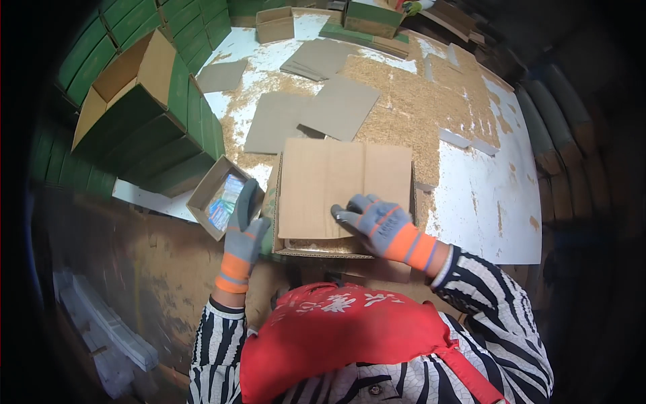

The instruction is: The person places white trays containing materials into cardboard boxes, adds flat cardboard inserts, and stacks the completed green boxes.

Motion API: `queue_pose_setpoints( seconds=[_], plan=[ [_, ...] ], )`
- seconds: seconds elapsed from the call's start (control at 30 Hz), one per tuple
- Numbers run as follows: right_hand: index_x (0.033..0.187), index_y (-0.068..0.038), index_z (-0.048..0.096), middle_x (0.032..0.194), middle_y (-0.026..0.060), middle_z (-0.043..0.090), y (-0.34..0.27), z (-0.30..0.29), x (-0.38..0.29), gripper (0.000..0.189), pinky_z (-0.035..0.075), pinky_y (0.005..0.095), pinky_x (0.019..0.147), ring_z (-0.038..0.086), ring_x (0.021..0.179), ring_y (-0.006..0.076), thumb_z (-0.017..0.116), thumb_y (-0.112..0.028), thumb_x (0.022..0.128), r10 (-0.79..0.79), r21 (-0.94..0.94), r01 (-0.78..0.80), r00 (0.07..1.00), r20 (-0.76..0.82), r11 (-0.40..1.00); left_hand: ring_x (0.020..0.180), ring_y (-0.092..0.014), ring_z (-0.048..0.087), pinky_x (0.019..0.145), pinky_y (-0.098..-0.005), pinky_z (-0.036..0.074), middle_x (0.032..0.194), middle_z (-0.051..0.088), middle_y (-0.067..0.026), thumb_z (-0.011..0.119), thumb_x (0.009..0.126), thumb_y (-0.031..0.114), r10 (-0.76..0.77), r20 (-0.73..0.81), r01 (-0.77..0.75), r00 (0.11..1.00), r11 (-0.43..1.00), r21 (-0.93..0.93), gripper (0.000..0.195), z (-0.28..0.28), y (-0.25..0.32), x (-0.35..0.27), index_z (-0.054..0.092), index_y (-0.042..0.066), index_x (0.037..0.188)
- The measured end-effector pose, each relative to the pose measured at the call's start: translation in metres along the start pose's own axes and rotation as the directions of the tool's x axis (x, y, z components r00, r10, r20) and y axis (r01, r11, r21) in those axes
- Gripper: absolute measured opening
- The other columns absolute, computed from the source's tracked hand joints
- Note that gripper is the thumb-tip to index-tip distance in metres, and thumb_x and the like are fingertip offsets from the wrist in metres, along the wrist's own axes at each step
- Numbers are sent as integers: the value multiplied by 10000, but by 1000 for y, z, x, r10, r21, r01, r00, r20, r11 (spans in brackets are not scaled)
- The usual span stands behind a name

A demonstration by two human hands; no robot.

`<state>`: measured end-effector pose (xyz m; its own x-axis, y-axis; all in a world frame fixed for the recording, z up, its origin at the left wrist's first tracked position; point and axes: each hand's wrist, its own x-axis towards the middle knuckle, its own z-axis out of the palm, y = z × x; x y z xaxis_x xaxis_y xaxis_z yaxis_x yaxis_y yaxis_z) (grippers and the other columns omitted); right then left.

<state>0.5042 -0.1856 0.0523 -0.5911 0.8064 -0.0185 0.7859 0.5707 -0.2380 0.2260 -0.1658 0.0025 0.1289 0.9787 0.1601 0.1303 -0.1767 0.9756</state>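
Observation:
A cardboard carton (328, 254) stands open before me at the table's front edge. Over its mouth lies a flat brown cardboard sheet (323, 187), with a strip of the contents showing along the near side. My right hand (378, 222), in a grey and orange glove, rests on the sheet's lower right with thumb and fingers spread on top. My left hand (245, 232), gloved alike, is between the carton's left side and a small tilted box (206, 218). Its fingers overlap the small box's opening; whether they grip the wall is unclear. Inside that box lie several blue and white packets (220, 209).
Green cartons (202, 116) are stacked at the left, with an open one (121, 121) on top. Grey cardboard sheets (340, 106) and brown husk-like material (404, 121) cover much of the white table (489, 212). At the far side, another person's gloved hand (413, 8) is near a green carton (373, 20).

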Motion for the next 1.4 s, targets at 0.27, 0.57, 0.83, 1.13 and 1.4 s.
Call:
queue_pose_setpoints(
  seconds=[0.27,0.57,0.83,1.13,1.4],
  plan=[
    [1347,-155,507,1283,154,544,40,19,-33,514,464,401,962,563,1131,358,607,-348,881,126,477,-249,953,275,843,1234,-244,491,1045,-350,382,1359,509,-155,516,980,259,-104,211,154,972,960,-236,497,32,-52,44,433,-33,1373],
    [1418,21,353,1332,158,509,98,122,-72,846,406,346,1029,515,1187,238,782,-321,773,748,744,-602,627,217,289,1160,-280,540,985,-359,432,1268,552,-190,770,759,396,-512,299,483,805,859,169,815,52,-117,43,426,-50,1348],
    [1374,17,388,1260,141,564,56,84,-73,769,454,329,972,545,1145,214,772,-309,793,671,955,-292,719,181,55,1208,-236,507,1014,-358,411,1318,518,-163,817,713,391,-348,212,366,913,929,-52,897,50,-52,17,392,-29,1382],
    [1301,2,503,1263,149,570,68,18,54,498,478,364,972,562,1147,257,479,-377,979,651,804,471,745,-142,-364,1270,-241,456,1065,-345,356,1401,453,-126,457,982,155,539,-590,-378,601,842,385,441,-135,3,100,410,10,1396],
    [1297,-60,523,1228,118,576,36,-69,275,453,444,390,996,535,1147,249,526,-366,964,459,787,476,843,-281,-392,986,-205,586,820,-280,462,1158,606,-70,373,1022,365,109,-837,-376,536,919,-120,421,-398,-97,155,543,49,1242]
  ],
)
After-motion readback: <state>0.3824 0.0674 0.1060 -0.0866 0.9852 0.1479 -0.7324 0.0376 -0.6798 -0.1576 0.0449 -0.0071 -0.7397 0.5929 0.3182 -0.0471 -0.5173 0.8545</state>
